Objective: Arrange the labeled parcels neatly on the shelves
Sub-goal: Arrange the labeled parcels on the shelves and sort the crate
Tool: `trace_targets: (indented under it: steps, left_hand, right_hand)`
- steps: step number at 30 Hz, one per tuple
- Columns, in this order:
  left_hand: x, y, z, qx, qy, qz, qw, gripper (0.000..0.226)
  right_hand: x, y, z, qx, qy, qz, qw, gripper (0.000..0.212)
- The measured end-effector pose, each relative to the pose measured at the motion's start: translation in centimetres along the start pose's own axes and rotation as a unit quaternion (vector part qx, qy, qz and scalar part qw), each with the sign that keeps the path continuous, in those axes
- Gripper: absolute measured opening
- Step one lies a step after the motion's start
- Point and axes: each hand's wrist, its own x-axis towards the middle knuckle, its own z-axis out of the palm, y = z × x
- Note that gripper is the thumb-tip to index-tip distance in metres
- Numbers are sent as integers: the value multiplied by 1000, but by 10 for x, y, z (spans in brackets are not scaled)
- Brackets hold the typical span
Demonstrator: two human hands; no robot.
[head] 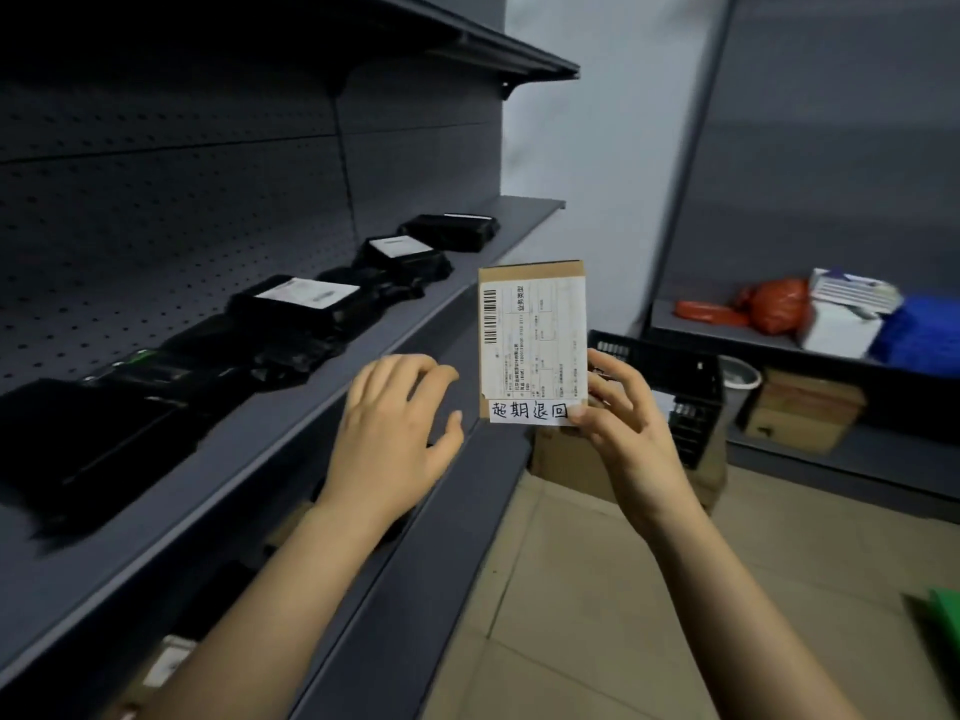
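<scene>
A grey metal shelf [291, 433] with a perforated back panel [171, 210] runs along the left of a dim storeroom, above a pale tiled floor [561, 589]. In the head view a row of black parcels [291, 324] lies on this shelf. Three of them show white labels [309, 292], whose print is too blurred to read. In front of the shelf edge a flat cardboard parcel [532, 335] is held upright in the air, its face turned to the camera. It carries a white shipping label [535, 345] with a barcode at the upper left and small printed lines that cannot be made out. Below it a white slip [529, 411] bears the handwritten characters 超期退回. The right hand [623, 433] pinches the lower right corner of the cardboard parcel, with the thumb on the slip and the fingers [605, 363] curled against the right edge and the back. The left hand [395, 433] hovers over the shelf edge just left of the cardboard parcel without touching it. Its fingers [410, 371] are loosely bent, slightly apart, and hold nothing. Behind the right hand stands a black plastic crate [680, 376]. Farther right, a second shelf [737, 330] holds red bags [774, 304], a white box [841, 330] and something blue [919, 340], with cardboard boxes [805, 413] beneath.
</scene>
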Motion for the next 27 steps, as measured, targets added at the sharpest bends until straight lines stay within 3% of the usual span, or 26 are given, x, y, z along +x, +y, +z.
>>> trace_targets:
  steps: [13,18,27]
  left_hand:
    - [99,135,158,-71,-28,69,995,33]
    - [139,146,219,-92,-34,90,991,33]
    - [240,126,345,-132,-38,116,984,32]
  right_hand:
    - [52,7,-205,-23,118,0,993,58]
    - [90,26,-245,-22,149,13,989,68]
    - [215,63,-290,-35,197,17,980,63]
